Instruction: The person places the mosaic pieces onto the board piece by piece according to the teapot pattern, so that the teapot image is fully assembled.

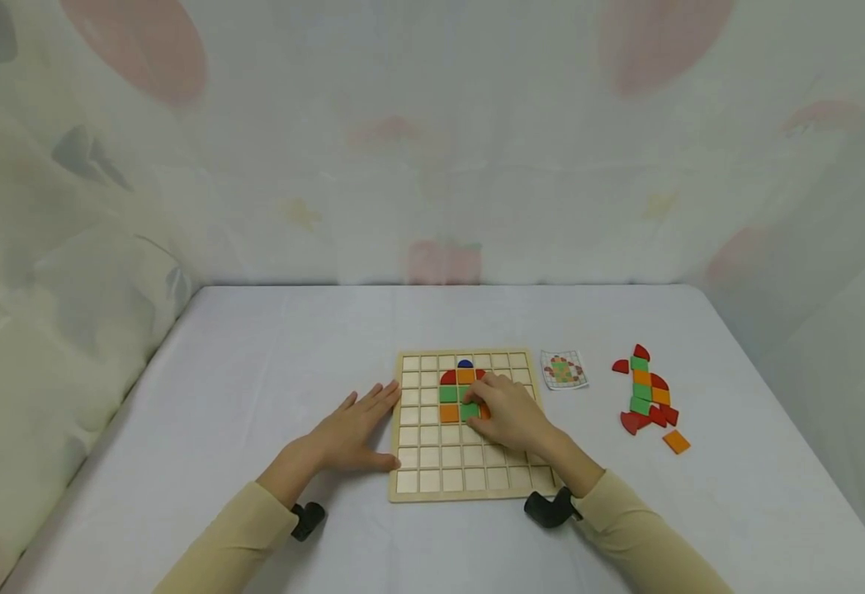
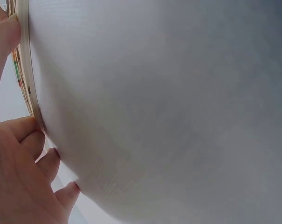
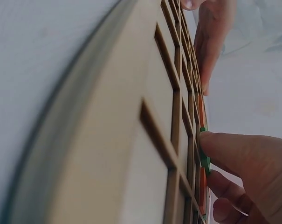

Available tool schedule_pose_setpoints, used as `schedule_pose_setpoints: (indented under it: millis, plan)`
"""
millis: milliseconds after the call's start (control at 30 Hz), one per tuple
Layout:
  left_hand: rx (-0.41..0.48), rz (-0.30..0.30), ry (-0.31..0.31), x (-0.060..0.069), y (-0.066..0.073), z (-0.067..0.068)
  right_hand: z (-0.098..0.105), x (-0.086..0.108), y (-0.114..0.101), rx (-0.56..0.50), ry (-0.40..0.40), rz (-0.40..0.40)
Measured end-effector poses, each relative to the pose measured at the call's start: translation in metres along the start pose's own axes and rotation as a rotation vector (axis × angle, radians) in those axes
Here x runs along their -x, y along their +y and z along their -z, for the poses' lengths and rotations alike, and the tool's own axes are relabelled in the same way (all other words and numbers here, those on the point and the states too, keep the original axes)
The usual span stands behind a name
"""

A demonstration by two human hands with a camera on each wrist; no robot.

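A wooden grid board (image 1: 430, 480) lies on the table with several coloured tiles in its cells, among them a blue half-round tile (image 1: 465, 364), a red quarter-round tile (image 1: 449, 378) and an orange square tile (image 1: 450, 413). My left hand (image 1: 351, 431) rests at the board's left edge, fingers spread and thumb touching the rim. Over the middle of the grid, my right hand (image 1: 510, 414) pinches a green square tile (image 3: 204, 156) between thumb and forefinger, down at the board's surface. Its fingers hide some of the tiles.
Right of the board lies a small paper card (image 1: 564, 370) with a coloured grid pattern. Farther right is a loose group of red, green and orange tiles (image 1: 641, 391), with one orange square tile (image 1: 676, 442) apart. White cloth (image 1: 291, 330) covers the table.
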State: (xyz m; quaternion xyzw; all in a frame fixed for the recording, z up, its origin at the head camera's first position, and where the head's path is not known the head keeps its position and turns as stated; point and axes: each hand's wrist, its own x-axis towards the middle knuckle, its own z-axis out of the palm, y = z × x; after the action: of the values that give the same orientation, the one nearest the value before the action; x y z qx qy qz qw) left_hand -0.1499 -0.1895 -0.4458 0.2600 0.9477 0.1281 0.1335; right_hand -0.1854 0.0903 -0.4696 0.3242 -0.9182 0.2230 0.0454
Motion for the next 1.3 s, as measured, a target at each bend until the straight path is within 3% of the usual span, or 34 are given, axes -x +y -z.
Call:
schedule_pose_setpoints:
  millis: [333,600,1033,1300]
  plan:
    - [-0.005,0.006,0.004,-0.001,0.0,0.0,0.003,0.001,-0.002,-0.04,-0.007,-0.012]
    - [0.0,0.005,0.004,0.0,0.002,0.001,0.013,0.01,0.002,-0.124,0.067,-0.043]
    - [0.005,0.024,-0.001,0.001,0.002,0.001,0.036,0.041,0.029,-0.215,0.095,-0.146]
    - [0.009,0.009,0.01,-0.001,-0.002,-0.001,0.051,0.069,0.056,-0.137,0.203,-0.137]
